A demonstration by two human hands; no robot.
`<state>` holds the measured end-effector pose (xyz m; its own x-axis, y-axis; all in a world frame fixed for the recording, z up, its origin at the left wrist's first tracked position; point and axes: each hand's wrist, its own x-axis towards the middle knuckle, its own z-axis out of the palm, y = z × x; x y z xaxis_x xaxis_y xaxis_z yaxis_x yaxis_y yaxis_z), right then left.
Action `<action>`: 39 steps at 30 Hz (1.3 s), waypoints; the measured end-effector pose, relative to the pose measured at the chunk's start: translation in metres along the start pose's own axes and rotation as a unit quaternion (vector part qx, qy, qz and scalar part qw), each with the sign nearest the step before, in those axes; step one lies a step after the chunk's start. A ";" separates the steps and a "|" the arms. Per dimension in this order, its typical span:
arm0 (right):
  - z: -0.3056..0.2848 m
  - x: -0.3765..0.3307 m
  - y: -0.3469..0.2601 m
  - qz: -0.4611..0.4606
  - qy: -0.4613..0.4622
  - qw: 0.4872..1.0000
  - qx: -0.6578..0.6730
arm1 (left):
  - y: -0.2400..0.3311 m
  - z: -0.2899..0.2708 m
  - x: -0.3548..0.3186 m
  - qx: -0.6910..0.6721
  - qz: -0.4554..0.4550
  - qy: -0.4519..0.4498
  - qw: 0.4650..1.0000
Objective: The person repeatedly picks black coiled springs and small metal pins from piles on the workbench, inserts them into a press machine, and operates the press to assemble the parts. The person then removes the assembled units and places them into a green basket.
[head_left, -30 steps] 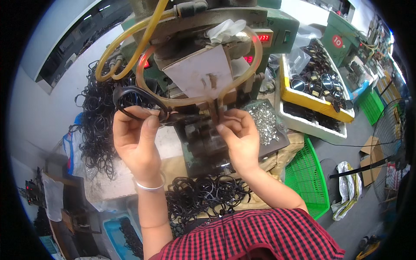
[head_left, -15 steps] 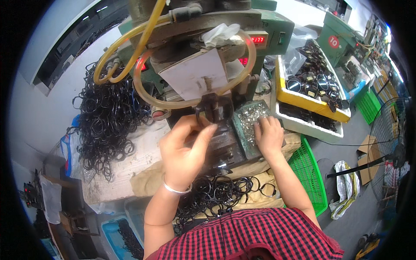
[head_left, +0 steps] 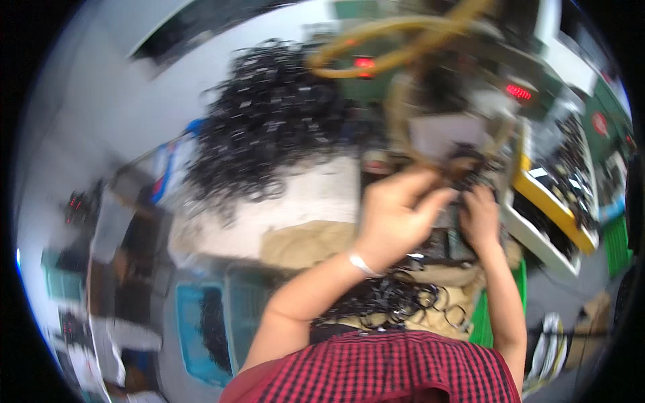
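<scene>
The picture is smeared by motion. My left hand [head_left: 398, 218], with a pale bracelet at the wrist, reaches to the work area of a green bench machine [head_left: 376, 87]. Its thumb and fingers are pinched; what lies between them is too blurred to make out. Close on its right is my right hand [head_left: 481, 218], its fingers bent toward the same spot, their grip unclear. Just beyond the fingertips is a dark part of the machine, below a pale card [head_left: 447, 134]. Black ring-shaped frames [head_left: 396, 299] lie on tan cloth in front of me, below my hands.
A large heap of black rings [head_left: 262, 127] covers the bench at left. A yellow hose [head_left: 383, 27] loops over the machine. On the right stand white foam boxes [head_left: 547, 232] of dark lens pieces and a green basket [head_left: 481, 322]. Below left is a blue bin [head_left: 191, 336].
The view has swung left, so the bench appears farther right. My right hand has left the tray of small shiny parts and come beside my left hand. My left hand stays at the machine.
</scene>
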<state>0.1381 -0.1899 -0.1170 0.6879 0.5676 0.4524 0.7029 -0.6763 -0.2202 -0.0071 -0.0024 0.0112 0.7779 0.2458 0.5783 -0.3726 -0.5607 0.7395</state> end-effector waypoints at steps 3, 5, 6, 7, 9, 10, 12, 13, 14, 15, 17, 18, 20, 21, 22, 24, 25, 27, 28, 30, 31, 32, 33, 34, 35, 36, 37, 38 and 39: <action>0.001 -0.015 0.016 0.047 0.160 0.983 0.072 | -0.009 -0.006 -0.025 -0.026 0.049 0.037 0.998; -0.005 -0.040 0.025 0.196 0.224 0.928 0.225 | -0.017 -0.026 -0.057 -0.012 0.078 0.060 0.995; -0.013 -0.048 0.024 0.280 0.240 0.871 0.324 | -0.034 -0.042 -0.074 0.110 0.125 0.123 0.978; -0.017 -0.054 0.024 0.310 0.265 0.809 0.423 | -0.058 -0.061 -0.096 0.257 0.090 0.156 0.949; -0.011 -0.064 0.026 0.338 0.305 0.717 0.528 | -0.102 -0.104 -0.111 0.295 -0.092 0.280 0.909; -0.003 -0.063 0.027 0.336 0.324 0.698 0.543 | -0.122 -0.135 -0.111 0.270 -0.149 0.312 0.899; 0.016 -0.050 0.023 0.360 0.322 0.704 0.520 | -0.185 -0.200 -0.128 0.304 -0.187 0.346 0.868; 0.022 -0.040 0.019 0.356 0.315 0.728 0.494 | -0.196 -0.219 -0.126 0.328 -0.165 0.329 0.870; 0.023 -0.029 0.012 0.349 0.293 0.747 0.484 | -0.209 -0.236 -0.125 0.302 -0.216 0.313 0.874; 0.021 -0.021 0.005 0.326 0.272 0.768 0.479 | -0.224 -0.248 -0.124 0.273 -0.269 0.297 0.875; 0.017 -0.011 -0.004 0.282 0.243 0.796 0.477 | -0.211 -0.241 -0.097 0.075 -0.441 0.309 0.839; 0.015 -0.008 -0.006 0.262 0.234 0.802 0.483 | -0.232 -0.246 -0.096 -0.040 -0.497 0.281 0.820; 0.014 -0.007 -0.011 0.245 0.210 0.807 0.494 | -0.255 -0.240 -0.087 -0.164 -0.545 0.332 0.752; 0.015 -0.008 -0.012 0.245 0.199 0.809 0.496 | -0.265 -0.231 -0.083 -0.190 -0.520 0.361 0.751; 0.013 -0.009 -0.011 0.247 0.190 0.812 0.494 | -0.276 -0.220 -0.078 -0.218 -0.495 0.384 0.748; 0.006 -0.014 -0.012 0.240 0.179 0.823 0.483 | -0.294 -0.206 -0.075 -0.282 -0.447 0.423 0.736; 0.002 -0.019 -0.011 0.248 0.177 0.830 0.467 | -0.292 -0.195 -0.067 -0.313 -0.421 0.446 0.726; -0.006 -0.032 -0.010 0.262 0.178 0.840 0.440 | -0.288 -0.176 -0.064 -0.343 -0.394 0.478 0.706; -0.011 -0.041 -0.009 0.267 0.184 0.842 0.431 | -0.288 -0.166 -0.066 -0.343 -0.391 0.488 0.701; -0.022 -0.055 -0.011 0.286 0.200 0.843 0.409 | -0.277 -0.144 -0.062 -0.347 -0.402 0.494 0.688; -0.031 -0.057 -0.020 0.264 0.199 0.839 0.433 | -0.273 -0.136 -0.065 -0.358 -0.388 0.486 0.696; -0.038 -0.056 -0.029 0.259 0.192 0.835 0.445 | -0.271 -0.130 -0.067 -0.371 -0.376 0.477 0.703; -0.050 -0.048 -0.043 0.231 0.159 0.856 0.434 | -0.269 -0.128 -0.070 -0.375 -0.371 0.488 0.695; -0.061 -0.037 -0.057 0.202 0.123 0.875 0.422 | -0.267 -0.129 -0.075 -0.380 -0.367 0.499 0.687; -0.064 -0.024 -0.067 0.154 0.115 0.898 0.397 | -0.274 -0.137 -0.085 -0.387 -0.355 0.517 0.676; -0.068 -0.011 -0.076 0.106 0.106 0.918 0.367 | -0.282 -0.139 -0.091 -0.395 -0.345 0.532 0.665; -0.062 -0.003 -0.081 0.110 0.123 0.915 0.368 | -0.265 -0.130 -0.083 -0.396 -0.344 0.543 0.655; -0.051 0.003 -0.083 0.111 0.140 0.911 0.371 | -0.243 -0.124 -0.075 -0.396 -0.343 0.555 0.646; -0.040 0.005 -0.083 0.138 0.142 0.867 0.456 | -0.241 -0.124 -0.078 -0.444 -0.342 0.535 0.633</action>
<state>0.0757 -0.1496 -0.0615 0.8719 0.2157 0.4396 0.4580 -0.0413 -0.8880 -0.0403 0.2117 -0.1695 0.3004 0.8519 -0.4291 -0.6404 0.5135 0.5712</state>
